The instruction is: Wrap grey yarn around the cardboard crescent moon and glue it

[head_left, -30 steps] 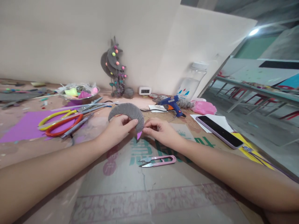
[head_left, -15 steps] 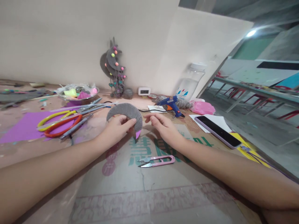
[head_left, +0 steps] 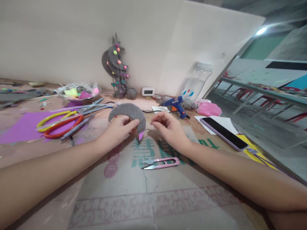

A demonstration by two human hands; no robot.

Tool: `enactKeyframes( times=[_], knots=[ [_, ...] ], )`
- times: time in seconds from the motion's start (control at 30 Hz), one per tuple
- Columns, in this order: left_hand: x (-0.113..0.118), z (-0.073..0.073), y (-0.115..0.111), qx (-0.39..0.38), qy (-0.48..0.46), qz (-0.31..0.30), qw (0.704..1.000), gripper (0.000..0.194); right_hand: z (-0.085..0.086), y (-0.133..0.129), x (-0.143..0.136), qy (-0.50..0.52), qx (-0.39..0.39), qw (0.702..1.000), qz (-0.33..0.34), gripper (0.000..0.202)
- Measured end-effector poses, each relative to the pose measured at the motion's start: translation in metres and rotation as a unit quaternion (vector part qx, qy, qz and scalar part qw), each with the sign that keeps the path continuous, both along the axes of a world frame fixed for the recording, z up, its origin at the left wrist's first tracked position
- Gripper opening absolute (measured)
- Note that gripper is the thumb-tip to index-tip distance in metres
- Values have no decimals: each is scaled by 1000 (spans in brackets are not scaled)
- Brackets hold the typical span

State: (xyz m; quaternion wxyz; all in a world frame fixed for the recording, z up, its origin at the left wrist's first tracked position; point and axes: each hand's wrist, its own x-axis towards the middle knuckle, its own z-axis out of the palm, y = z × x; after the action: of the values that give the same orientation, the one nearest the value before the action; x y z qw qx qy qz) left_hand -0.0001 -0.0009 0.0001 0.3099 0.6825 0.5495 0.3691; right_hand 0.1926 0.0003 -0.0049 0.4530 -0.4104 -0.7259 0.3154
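Observation:
My left hand [head_left: 122, 127] is closed round a crescent [head_left: 130, 110] wrapped in grey yarn, thumb on its front. The crescent's lower tip shows bare purple. Just to its right, my right hand [head_left: 169, 127] has thumb and fingertips pinched together. A thin strand of grey yarn [head_left: 151, 130] runs from the crescent toward this hand; the exact grip on it is hard to see. Pink thread snips [head_left: 165, 162] lie on the cardboard [head_left: 115, 198] below both hands, blades pointing left.
Scissors with yellow and red handles [head_left: 63, 124] lie left on purple paper [head_left: 19, 127]. Behind stand a bowl [head_left: 79, 100], a grey moon ornament [head_left: 116, 60], a small clock [head_left: 148, 91] and a bottle [head_left: 196, 80]. A blue glue gun [head_left: 176, 105] and phone [head_left: 223, 134] are at right.
My right hand's fingers have curled in from a more stretched pose to a pinch. My left hand keeps the crescent in nearly the same place; the view has shifted slightly.

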Motion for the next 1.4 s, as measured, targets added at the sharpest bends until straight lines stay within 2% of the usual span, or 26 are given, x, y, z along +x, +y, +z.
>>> enactKeyframes(
  times=[0.27, 0.57, 0.8, 0.97, 1.07, 1.17, 1.4],
  knots=[
    [-2, -1, 0, 12, 19, -12, 1000, 39, -2, 1, 1, -47, 20, 998, 26, 9],
    [-2, -6, 2, 16, 3, -23, 1000, 39, -1, -1, -1, -51, 28, 998, 19, 8],
    [0, -1, 0, 1, -1, -13, 1000, 36, -2, 0, 3, -54, -11, 998, 6, 17],
    [0, 0, -1, -1, -9, -19, 1000, 35, 0, 1, 1, -51, 54, 997, -4, 27],
    [-1, -1, -1, -4, -13, -14, 1000, 36, 2, 2, 0, -105, 50, 993, 10, 16],
    [-1, 0, -1, 11, 10, -10, 1000, 36, 3, 2, -1, -150, 53, 986, 38, 24],
    [-2, 0, 0, 21, 5, -9, 1000, 36, 2, 1, -2, -164, 70, 983, 36, 11]
  ],
)
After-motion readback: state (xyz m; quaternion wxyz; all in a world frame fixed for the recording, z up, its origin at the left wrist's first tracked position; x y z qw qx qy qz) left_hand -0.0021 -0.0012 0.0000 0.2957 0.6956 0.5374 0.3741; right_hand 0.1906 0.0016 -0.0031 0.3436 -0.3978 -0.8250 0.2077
